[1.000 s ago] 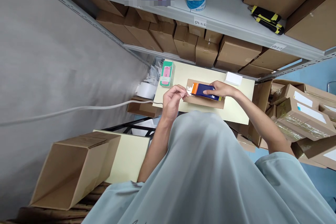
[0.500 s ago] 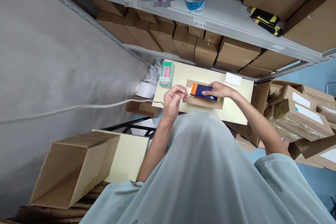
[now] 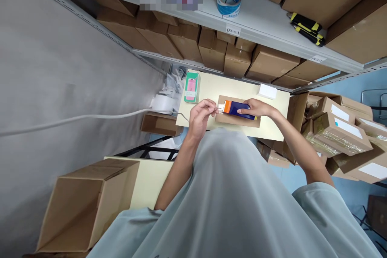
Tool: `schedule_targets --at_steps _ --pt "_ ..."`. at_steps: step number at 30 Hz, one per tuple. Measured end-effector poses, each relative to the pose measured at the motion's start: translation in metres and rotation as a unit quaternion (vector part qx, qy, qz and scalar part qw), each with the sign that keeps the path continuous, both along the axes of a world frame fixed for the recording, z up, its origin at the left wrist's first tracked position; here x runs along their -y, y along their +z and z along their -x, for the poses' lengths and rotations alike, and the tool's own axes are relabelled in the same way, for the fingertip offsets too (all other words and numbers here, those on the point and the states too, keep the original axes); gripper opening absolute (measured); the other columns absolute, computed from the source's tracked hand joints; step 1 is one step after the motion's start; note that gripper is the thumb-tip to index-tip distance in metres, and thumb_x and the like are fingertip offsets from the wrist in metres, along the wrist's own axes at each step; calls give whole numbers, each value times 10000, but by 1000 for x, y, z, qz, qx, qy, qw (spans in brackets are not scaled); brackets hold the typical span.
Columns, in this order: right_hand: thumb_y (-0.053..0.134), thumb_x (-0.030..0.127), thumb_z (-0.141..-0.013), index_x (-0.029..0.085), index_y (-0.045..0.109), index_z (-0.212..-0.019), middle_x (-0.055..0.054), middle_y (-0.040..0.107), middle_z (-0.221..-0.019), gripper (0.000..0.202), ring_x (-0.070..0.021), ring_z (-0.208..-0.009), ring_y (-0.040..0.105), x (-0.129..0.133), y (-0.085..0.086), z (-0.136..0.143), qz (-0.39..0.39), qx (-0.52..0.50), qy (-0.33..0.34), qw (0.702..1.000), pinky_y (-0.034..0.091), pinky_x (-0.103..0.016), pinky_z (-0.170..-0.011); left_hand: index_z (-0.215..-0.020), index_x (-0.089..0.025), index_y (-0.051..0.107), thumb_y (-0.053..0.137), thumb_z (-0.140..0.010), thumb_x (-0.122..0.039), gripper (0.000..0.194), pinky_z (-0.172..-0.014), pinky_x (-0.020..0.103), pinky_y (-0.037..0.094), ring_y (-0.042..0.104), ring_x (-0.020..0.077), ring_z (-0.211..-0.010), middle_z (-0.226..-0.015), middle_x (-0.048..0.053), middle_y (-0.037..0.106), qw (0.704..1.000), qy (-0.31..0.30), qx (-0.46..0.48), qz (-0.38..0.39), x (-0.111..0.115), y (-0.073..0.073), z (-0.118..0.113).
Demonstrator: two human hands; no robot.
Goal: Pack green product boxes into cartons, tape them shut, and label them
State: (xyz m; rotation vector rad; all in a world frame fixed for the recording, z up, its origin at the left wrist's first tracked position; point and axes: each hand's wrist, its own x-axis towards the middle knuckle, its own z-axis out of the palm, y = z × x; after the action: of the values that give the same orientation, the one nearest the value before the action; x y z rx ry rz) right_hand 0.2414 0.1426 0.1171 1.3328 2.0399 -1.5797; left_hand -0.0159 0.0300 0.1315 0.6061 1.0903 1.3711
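Observation:
A dark blue, oblong item with an orange band (image 3: pixel 227 107) lies over a brown cardboard piece (image 3: pixel 237 121) on the pale table. Its left end is whitish and shiny; I cannot make out its kind. My right hand (image 3: pixel 256 108) grips the blue part from the right, thumb on top. At the whitish end, my left hand (image 3: pixel 202 116) is closed in a pinch, its fingertips touching or very near that end. Whatever is between those fingertips is too small to tell.
Beyond my left hand stands a green box with a pink picture (image 3: pixel 190 87). A white box (image 3: pixel 267 91) sits at the table's back right. Overhead, the shelf holds blue tape (image 3: pixel 229 1) and utility knives (image 3: pixel 306 28). Cartons (image 3: pixel 341 129) crowd the right; a grey cable (image 3: pixel 90 117) crosses the left.
The view has shifted slightly. Both hands and the blue and orange item sit a little further right in the picture. The right hand's grip and the left hand's pinch look the same.

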Motion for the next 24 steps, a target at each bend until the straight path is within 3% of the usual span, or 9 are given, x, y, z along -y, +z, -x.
schedule_targets --at_steps 7,16,24 --pt "748 920 -744 204 635 -833 27 574 -706 731 -142 -651 483 3 10 4 8 13 -21 1000 364 -288 -629 -703 -204 691 804 -657 -223 123 -645 294 437 630 151 -701 -802 25 625 999 -26 28 2 -16 -5 29" --pt "745 903 -734 198 674 -888 16 625 -725 725 -162 -670 533 9 16 14 13 58 -34 998 375 -279 -627 -735 -207 693 861 -815 -426 287 -642 304 458 612 163 -730 -822 47 657 997 -79 1 -2 -30 -5 57" --pt "667 940 -752 210 633 -873 8 607 -741 741 -160 -675 511 15 16 17 -17 89 -32 995 378 -287 -654 -759 -201 745 857 -766 -338 177 -636 300 438 623 161 -739 -851 52 674 991 -124 41 0 -33 -10 70"
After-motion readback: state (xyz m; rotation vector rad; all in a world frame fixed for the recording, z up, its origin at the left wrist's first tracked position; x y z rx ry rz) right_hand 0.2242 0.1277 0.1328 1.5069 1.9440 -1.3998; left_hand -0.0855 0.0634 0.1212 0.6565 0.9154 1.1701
